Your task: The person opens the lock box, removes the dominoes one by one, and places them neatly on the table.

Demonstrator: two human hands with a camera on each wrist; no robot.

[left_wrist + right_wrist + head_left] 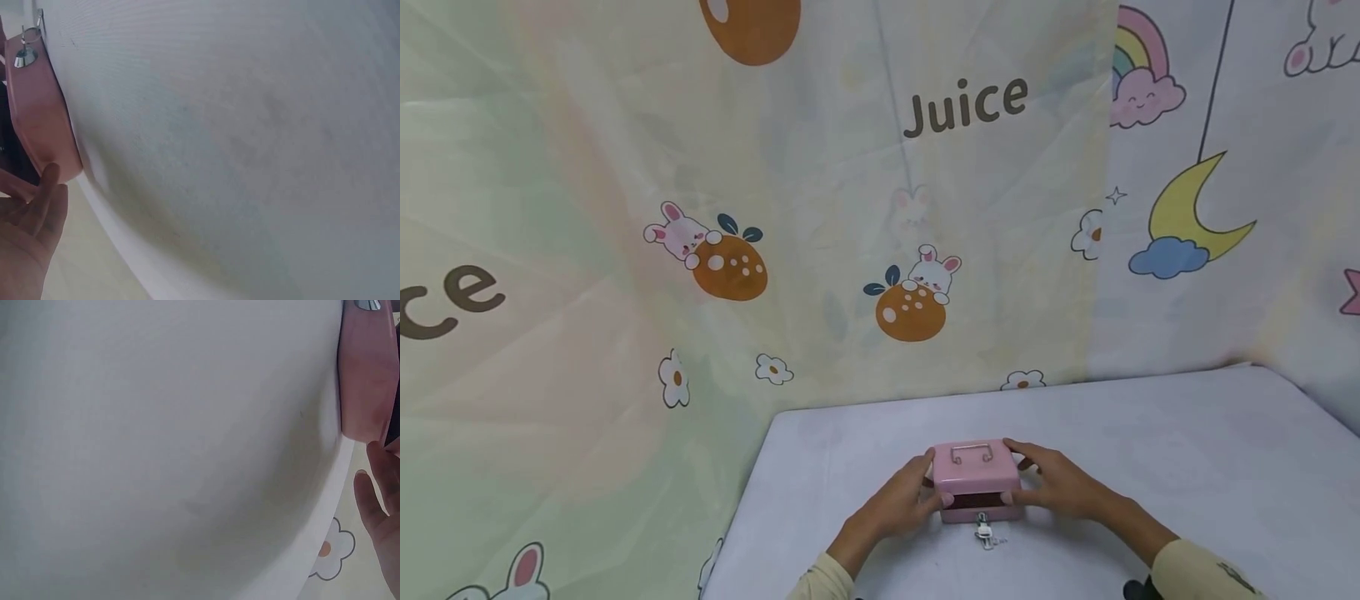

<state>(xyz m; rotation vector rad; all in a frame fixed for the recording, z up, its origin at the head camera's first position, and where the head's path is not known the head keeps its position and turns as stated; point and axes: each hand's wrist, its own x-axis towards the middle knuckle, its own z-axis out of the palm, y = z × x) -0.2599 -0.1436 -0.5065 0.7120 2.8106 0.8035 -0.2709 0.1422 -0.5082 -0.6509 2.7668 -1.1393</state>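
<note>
A small pink cash box (977,515) sits on the white-covered table, its lid (976,479) raised a little at the front so that a dark gap shows. On top of the lid lies a wire handle (972,454). From the front lock hangs a ring with keys (984,533). My left hand (901,498) grips the lid at its left side, thumb at the front edge. At the opposite side my right hand (1063,485) holds the lid likewise. Both wrist views show only part of the box, with fingers at its side. The box's inside is too dark to make out.
The white table (850,442) extends around the box, with its back edge against a printed curtain (835,167). A small black object (1138,590) shows near the right sleeve at the bottom edge of the head view.
</note>
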